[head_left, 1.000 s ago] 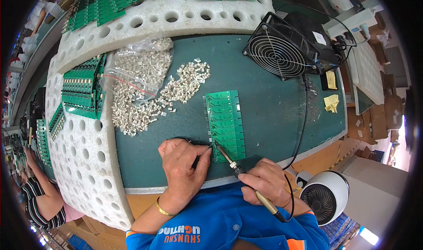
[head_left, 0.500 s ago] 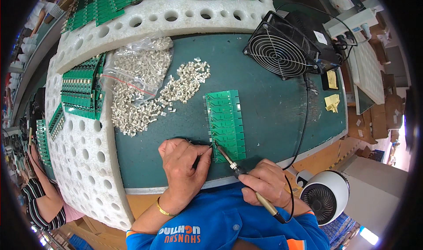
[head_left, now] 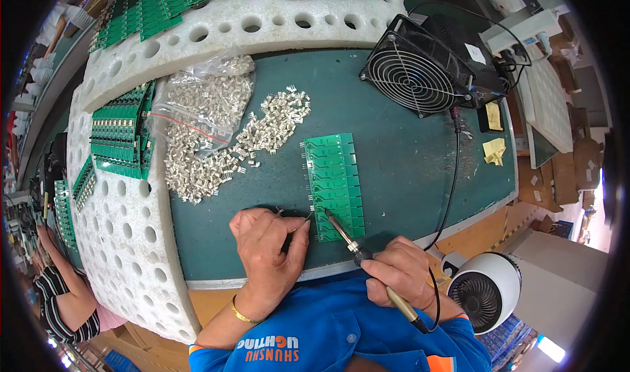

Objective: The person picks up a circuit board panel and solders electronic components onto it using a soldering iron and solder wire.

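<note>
A green panel of circuit boards (head_left: 333,185) lies on the bench in front of me, small white connectors with pins along its left edge. My right hand (head_left: 399,272) grips a soldering iron (head_left: 341,229) by its handle; the tip points up and left at the lower part of the panel. Whether the tip touches the board, I cannot tell. Just left of the panel, my left hand (head_left: 270,246) is closed in a pinch on a thin solder wire (head_left: 308,217), whose end points toward the panel's left edge.
Loose white connectors (head_left: 272,126) are heaped behind my left hand, beside a plastic bag (head_left: 210,96) of them. White foam slabs (head_left: 125,231) with round holes carry stacked boards (head_left: 121,132). A black fan (head_left: 413,77) stands at the back right; a cord runs down the right side.
My left hand has drawn slightly left, away from the panel, with the wire. The iron's tip has shifted a little up and right across the board.
</note>
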Action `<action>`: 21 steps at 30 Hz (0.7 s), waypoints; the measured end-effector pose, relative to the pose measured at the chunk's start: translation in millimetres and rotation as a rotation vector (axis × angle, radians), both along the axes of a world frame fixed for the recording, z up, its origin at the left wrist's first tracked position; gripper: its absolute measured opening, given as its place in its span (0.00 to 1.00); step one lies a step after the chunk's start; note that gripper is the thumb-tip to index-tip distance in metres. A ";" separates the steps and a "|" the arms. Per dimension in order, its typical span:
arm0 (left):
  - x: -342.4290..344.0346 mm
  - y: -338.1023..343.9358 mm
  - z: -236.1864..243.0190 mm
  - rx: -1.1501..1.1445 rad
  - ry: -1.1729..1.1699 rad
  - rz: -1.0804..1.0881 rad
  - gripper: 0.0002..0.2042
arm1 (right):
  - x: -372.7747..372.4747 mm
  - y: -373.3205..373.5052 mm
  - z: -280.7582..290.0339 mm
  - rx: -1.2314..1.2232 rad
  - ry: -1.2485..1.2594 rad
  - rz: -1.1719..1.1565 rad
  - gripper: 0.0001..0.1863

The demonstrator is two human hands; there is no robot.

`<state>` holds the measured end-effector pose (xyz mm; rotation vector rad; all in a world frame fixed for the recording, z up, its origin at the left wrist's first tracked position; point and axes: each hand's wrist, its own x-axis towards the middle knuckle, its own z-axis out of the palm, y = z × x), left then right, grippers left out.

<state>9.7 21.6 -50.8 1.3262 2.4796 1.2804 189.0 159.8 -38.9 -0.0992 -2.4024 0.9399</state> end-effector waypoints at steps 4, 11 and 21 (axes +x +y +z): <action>1.9 -2.8 3.1 -0.012 -0.008 0.030 0.08 | 0.3 0.6 -1.4 -0.029 0.024 -0.009 0.14; 9.7 -17.2 -1.5 0.110 -0.036 0.069 0.10 | 4.7 0.2 -4.4 -0.066 0.073 -0.025 0.13; 21.3 -23.5 5.3 0.092 -0.326 0.086 0.06 | 11.8 -2.3 -6.0 -0.102 0.091 -0.022 0.11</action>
